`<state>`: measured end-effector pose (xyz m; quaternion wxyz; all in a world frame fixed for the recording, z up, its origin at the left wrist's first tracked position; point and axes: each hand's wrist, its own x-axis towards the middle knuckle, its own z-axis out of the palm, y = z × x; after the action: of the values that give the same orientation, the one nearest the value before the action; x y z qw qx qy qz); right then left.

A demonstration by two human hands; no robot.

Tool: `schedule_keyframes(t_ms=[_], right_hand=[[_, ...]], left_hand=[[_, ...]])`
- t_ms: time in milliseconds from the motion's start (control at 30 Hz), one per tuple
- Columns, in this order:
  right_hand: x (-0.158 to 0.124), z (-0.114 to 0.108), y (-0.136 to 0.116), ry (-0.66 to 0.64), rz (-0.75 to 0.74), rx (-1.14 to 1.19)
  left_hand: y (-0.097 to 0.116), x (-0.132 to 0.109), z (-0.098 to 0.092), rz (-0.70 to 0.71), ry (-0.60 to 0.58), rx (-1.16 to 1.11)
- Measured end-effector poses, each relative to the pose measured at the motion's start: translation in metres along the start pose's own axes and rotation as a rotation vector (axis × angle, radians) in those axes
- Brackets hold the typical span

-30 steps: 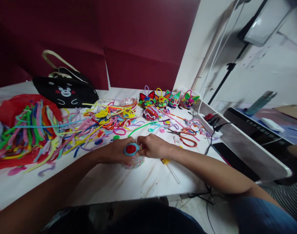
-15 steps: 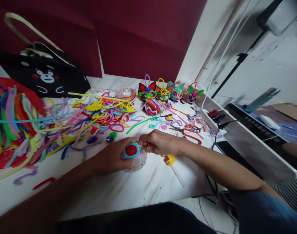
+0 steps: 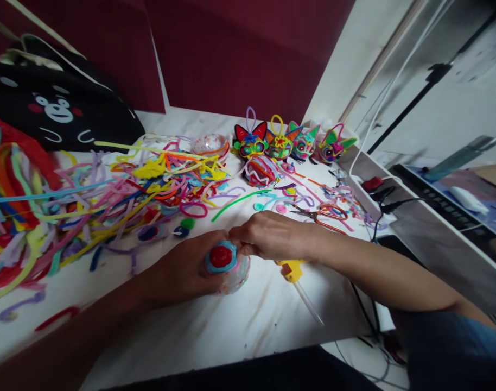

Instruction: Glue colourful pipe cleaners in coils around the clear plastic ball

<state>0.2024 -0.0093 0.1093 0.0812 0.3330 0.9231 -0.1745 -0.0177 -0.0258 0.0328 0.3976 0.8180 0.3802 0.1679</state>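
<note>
- Far left of the worktop [image 3: 215,336], we see a crumpled red sheet [image 3: 28,155] beneath a spill of bright fuzzy stems [image 3: 105,206] that stretches toward the middle.
- Closer to the front edge on that side, we find a curled purple stem [image 3: 22,307] and, just right of it, a bent red stem [image 3: 56,319], both apart from the heap.
- A black bag [image 3: 64,124] with a cartoon face stands at the back left corner, behind the stems.
- Left of center, we see the left hand [image 3: 193,266] clamped around the side of a clear ball [image 3: 236,278].
- The ball sits near the middle of the worktop's front edge, a red disc [image 3: 221,257] ringed in pale blue facing up from it; we cannot tell whether it touches the surface.
- Toward the back edge, we spot a striped ball [image 3: 261,171] just in front of the cat-faced ornaments.
- The right hand [image 3: 268,234] meets the ball's upper right side, fingers bent inward; we cannot tell whether its fingertips are together or clamped on something, as they are partly hidden.
- Four cat-faced ornaments [image 3: 279,149] line up along the back edge.
- Near the right forearm, we see a yellow glue gun [image 3: 292,270], its clear stick angled toward the front edge.
- Orange-handled scissors [image 3: 331,215] lie beyond that forearm, near the right edge.
</note>
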Motion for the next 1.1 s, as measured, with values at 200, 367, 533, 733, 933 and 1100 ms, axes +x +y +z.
schedule_keyframes(t_ms=[200, 367, 533, 733, 933, 1100], right_hand=[[0.01, -0.006, 0.002, -0.032, 0.032, 0.031], [0.008, -0.002, 0.009, 0.015, 0.024, 0.03], [0.004, 0.002, 0.012, 0.084, 0.012, 0.042], [-0.003, 0.007, 0.009, 0.136, -0.011, 0.013], [-0.007, 0.011, 0.004, 0.127, -0.055, -0.016], [-0.012, 0.009, 0.0, 0.11, -0.043, -0.051]], left_hand=[[-0.002, 0.0, -0.006, 0.032, -0.033, 0.058], [0.003, 0.0, -0.011, 0.023, -0.003, 0.112], [0.005, 0.002, -0.003, -0.021, 0.128, 0.326], [0.009, 0.006, -0.01, 0.029, 0.067, 0.364], [0.022, 0.012, -0.029, 0.06, -0.152, 0.362], [0.021, 0.017, -0.036, 0.039, -0.199, 0.243]])
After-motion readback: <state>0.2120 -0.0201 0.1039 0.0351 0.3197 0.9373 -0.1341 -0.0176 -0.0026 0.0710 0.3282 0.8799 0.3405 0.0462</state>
